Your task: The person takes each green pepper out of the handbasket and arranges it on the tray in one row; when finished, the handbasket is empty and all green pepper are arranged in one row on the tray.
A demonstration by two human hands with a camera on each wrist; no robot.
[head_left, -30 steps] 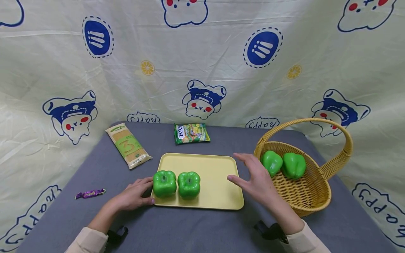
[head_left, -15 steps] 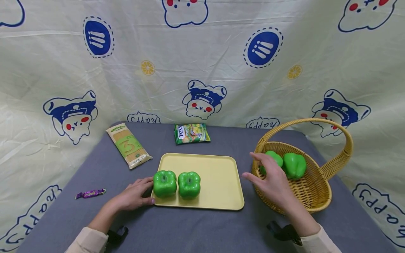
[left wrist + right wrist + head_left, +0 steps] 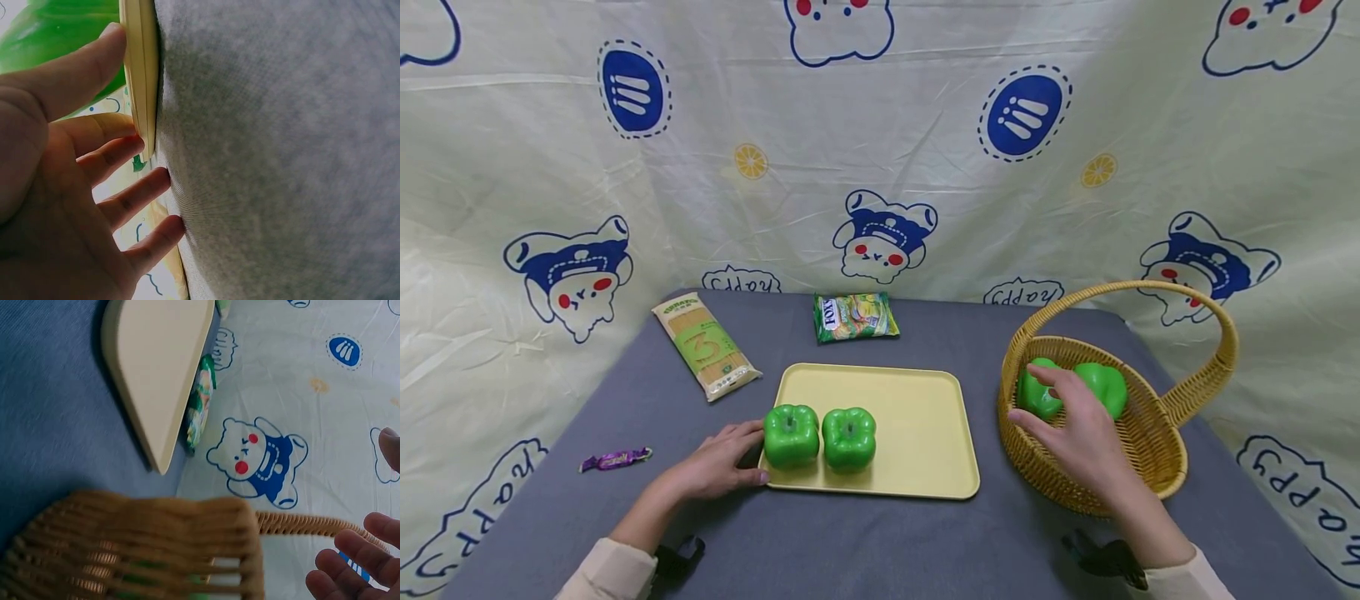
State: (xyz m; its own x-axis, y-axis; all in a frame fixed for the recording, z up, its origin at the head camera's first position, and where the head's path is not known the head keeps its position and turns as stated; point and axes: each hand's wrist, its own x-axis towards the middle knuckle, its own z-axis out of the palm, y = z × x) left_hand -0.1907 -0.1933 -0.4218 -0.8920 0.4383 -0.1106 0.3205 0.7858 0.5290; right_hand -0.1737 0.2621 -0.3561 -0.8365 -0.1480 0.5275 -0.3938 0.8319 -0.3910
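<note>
Left grip — unclenched, touching the tray; right grip — released, over the basket

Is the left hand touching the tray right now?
Touching: the left wrist view shows thumb and two fingers of the left hand against the edge of the tray.

Tray and basket each hold two green peppers.
</note>
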